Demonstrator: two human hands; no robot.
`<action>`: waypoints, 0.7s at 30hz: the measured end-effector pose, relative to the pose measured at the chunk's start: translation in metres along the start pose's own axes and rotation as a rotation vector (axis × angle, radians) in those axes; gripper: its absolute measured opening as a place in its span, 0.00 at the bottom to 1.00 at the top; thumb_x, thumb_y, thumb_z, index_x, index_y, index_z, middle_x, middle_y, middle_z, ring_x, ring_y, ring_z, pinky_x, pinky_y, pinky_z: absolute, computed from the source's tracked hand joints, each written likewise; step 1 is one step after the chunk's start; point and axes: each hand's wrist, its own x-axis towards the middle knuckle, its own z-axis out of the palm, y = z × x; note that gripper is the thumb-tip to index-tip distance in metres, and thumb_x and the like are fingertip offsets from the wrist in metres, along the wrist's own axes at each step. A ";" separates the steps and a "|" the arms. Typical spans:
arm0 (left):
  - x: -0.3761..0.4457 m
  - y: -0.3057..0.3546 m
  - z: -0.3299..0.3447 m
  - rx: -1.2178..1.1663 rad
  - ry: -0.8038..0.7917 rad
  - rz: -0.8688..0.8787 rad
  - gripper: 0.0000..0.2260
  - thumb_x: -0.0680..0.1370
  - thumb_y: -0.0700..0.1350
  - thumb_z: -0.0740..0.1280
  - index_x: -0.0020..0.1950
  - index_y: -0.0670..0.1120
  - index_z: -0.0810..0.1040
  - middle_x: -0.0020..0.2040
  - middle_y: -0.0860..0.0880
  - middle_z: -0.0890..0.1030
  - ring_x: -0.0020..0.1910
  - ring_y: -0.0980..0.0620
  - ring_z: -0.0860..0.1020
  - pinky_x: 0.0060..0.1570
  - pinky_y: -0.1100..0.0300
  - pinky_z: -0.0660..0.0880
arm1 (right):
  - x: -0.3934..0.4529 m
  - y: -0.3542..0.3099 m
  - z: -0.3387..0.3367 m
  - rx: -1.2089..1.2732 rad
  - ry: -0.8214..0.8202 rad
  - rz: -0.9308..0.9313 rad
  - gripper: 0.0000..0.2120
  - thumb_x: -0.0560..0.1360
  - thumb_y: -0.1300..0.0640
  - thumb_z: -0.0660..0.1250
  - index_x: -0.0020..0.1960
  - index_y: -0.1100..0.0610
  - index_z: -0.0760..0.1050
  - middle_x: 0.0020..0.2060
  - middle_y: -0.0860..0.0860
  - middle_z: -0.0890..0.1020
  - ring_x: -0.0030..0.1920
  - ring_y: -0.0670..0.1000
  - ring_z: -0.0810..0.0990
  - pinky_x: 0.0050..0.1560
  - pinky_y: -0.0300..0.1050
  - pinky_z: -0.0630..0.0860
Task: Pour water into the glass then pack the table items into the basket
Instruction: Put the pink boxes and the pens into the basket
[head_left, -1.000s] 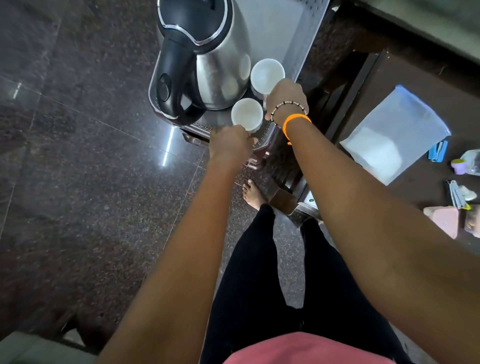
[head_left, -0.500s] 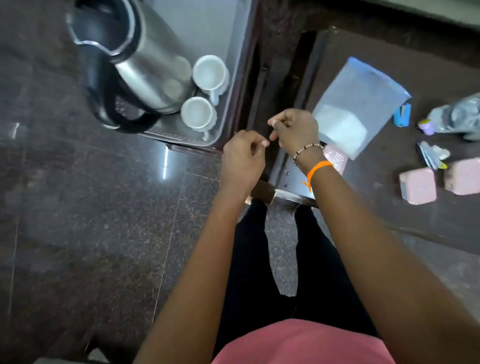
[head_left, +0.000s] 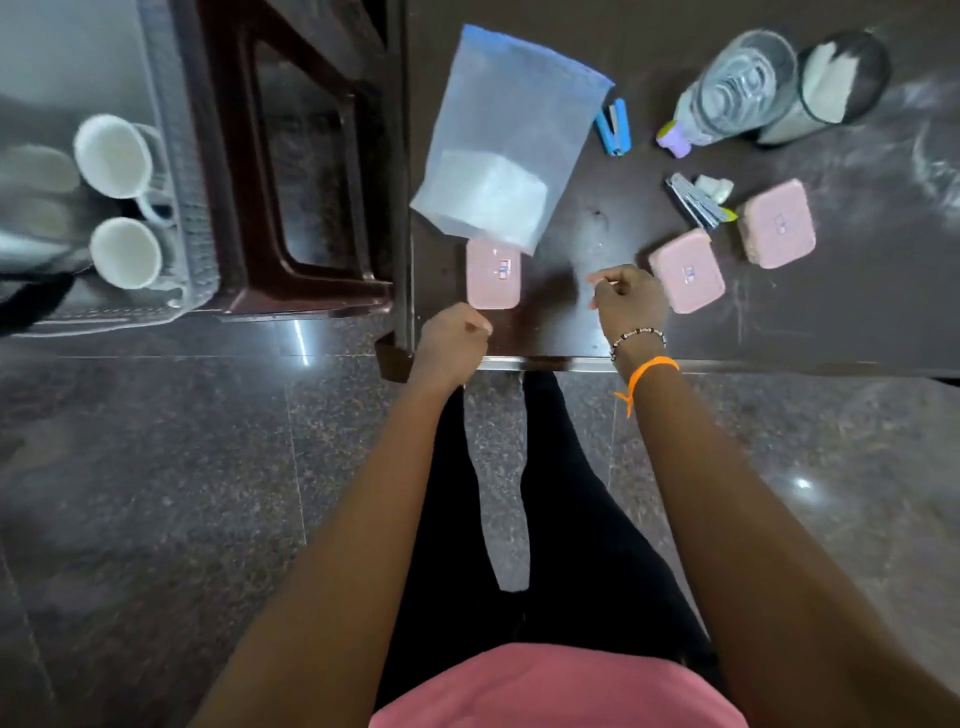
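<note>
Pink boxes are what's left to pack, three of them on the dark table (head_left: 571, 332). The nearest pink box (head_left: 492, 274) sits by the front edge, half tucked under a see-through plastic bag (head_left: 511, 145); the middle pink box (head_left: 685, 271) and the far pink box (head_left: 777, 224) lie further right. They're small, flat, rounded squares with a tiny label on the lid. My guess is they're light, rigid plastic, a bit slick, so pinch across opposite edges rather than the lid. The left hand (head_left: 453, 340) is curled, holding nothing, just short of the nearest box. The right hand (head_left: 629, 301) is loosely curled and empty too, just beside the middle one. The basket (head_left: 176, 208) with two white cups (head_left: 119, 202) sits off left.
</note>
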 end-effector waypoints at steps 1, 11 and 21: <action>0.005 0.001 0.007 0.010 0.047 -0.067 0.08 0.76 0.42 0.64 0.53 0.42 0.78 0.57 0.42 0.80 0.59 0.44 0.76 0.56 0.59 0.69 | 0.007 0.007 -0.008 0.000 0.061 0.026 0.09 0.73 0.62 0.62 0.50 0.61 0.80 0.36 0.56 0.84 0.36 0.52 0.78 0.40 0.42 0.72; 0.054 0.026 0.051 -0.246 0.209 -0.391 0.17 0.75 0.37 0.60 0.64 0.38 0.69 0.64 0.38 0.76 0.63 0.40 0.74 0.61 0.51 0.72 | 0.069 0.048 -0.050 -0.192 0.268 0.172 0.23 0.72 0.62 0.66 0.65 0.62 0.64 0.65 0.60 0.66 0.67 0.60 0.65 0.66 0.47 0.56; 0.055 0.033 0.085 -0.309 0.141 -0.472 0.12 0.74 0.36 0.61 0.55 0.34 0.75 0.55 0.36 0.81 0.55 0.41 0.80 0.58 0.47 0.77 | 0.089 0.063 -0.063 -0.123 0.142 0.217 0.15 0.73 0.67 0.61 0.60 0.65 0.71 0.62 0.61 0.74 0.61 0.60 0.74 0.61 0.48 0.69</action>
